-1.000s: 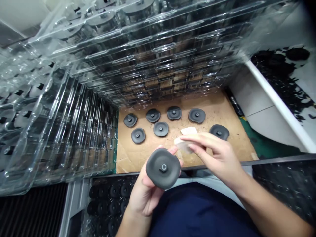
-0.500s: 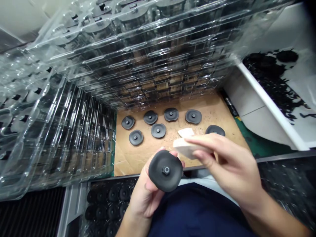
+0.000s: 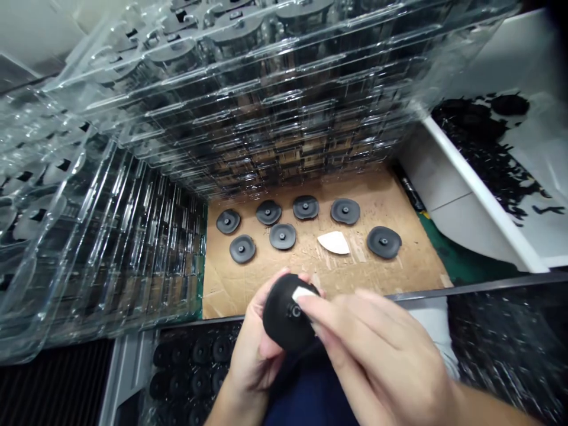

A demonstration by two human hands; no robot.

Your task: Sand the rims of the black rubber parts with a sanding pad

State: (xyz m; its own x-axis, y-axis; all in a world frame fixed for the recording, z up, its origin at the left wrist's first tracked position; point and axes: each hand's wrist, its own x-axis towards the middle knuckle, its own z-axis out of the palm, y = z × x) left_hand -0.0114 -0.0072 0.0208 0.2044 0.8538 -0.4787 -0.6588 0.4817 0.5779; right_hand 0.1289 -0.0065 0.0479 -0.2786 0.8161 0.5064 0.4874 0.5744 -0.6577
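My left hand (image 3: 252, 355) grips a dark grey rubber disc (image 3: 279, 319) with a small metal hub in its middle, held over my lap. My right hand (image 3: 377, 355) pinches a small white block (image 3: 303, 293) and presses its end against the disc near the hub. Several more grey discs (image 3: 283, 236) lie on a brown cardboard sheet (image 3: 399, 272) just beyond my hands. A second white wedge-shaped piece (image 3: 335, 242) lies on the cardboard among them.
Tall stacks of clear plastic trays (image 3: 248, 106) wall in the cardboard at the back and left (image 3: 89, 236). A tray of dark discs (image 3: 190, 361) sits lower left. A white bin with black scraps (image 3: 497, 142) stands at the right.
My right hand came down and toward me, bringing the white block onto the disc. The white piece on the cardboard is now uncovered. The left hand stayed about where it was.
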